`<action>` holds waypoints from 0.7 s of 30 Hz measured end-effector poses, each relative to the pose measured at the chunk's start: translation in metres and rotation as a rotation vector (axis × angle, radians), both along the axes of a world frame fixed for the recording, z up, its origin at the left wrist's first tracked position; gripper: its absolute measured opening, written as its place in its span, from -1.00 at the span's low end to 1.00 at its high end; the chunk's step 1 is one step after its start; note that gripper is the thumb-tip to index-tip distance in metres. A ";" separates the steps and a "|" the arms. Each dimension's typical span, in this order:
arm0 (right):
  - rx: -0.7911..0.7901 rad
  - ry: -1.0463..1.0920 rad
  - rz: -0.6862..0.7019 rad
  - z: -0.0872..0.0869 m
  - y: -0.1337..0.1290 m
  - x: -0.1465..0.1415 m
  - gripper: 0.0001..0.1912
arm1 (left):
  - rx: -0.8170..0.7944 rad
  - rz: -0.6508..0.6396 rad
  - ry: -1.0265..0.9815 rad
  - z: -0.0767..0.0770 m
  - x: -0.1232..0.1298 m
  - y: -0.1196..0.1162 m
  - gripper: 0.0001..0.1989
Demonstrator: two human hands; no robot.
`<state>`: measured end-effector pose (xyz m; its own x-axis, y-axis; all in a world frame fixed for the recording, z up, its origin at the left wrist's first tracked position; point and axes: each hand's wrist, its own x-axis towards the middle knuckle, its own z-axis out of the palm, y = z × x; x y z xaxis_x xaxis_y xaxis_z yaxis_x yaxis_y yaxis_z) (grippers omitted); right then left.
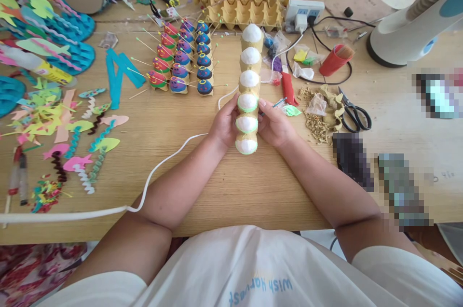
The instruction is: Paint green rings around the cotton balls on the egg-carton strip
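Observation:
A strip of egg carton (249,90) with several white domes is held up above the middle of the table. The lower three domes have a thin green line around their base. My left hand (226,123) grips the strip's left side, and my right hand (275,123) grips its right side. A thin blue stick (278,103) shows beside my right thumb. Behind my left hand stand three decorated strips: one red and green (162,58), one purple and blue (181,58), one dark blue (204,58), with pins sticking out.
Egg trays (246,0) lie at the back, near a power strip (304,10). Scissors (356,116), scraps (316,126) and a red cup (336,60) are on the right. Foam cutouts (77,162) cover the left. A white cable (155,168) crosses my left forearm.

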<state>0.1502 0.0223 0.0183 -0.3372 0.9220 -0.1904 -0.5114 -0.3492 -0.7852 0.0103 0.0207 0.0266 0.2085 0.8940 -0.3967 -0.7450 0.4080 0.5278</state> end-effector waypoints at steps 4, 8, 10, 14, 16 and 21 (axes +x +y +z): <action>-0.008 0.018 -0.011 -0.001 -0.001 0.001 -0.53 | -0.034 0.020 -0.003 0.004 0.002 -0.001 -0.73; -0.004 0.007 -0.041 -0.002 -0.002 0.001 -0.52 | -0.045 0.061 -0.054 0.002 0.003 0.001 -0.80; 0.000 -0.001 -0.039 -0.002 -0.001 0.001 -0.53 | -0.052 0.076 -0.076 -0.002 0.002 0.002 -0.82; 0.018 0.011 -0.008 -0.001 0.001 0.002 -0.51 | -0.017 0.050 -0.053 -0.004 0.001 0.002 -0.77; 0.025 0.006 -0.020 -0.001 0.001 0.001 -0.53 | -0.012 0.039 -0.028 -0.002 0.002 0.001 -0.73; 0.025 -0.025 -0.062 0.000 0.000 -0.001 -0.59 | -0.045 0.037 0.014 0.001 0.002 0.000 -0.74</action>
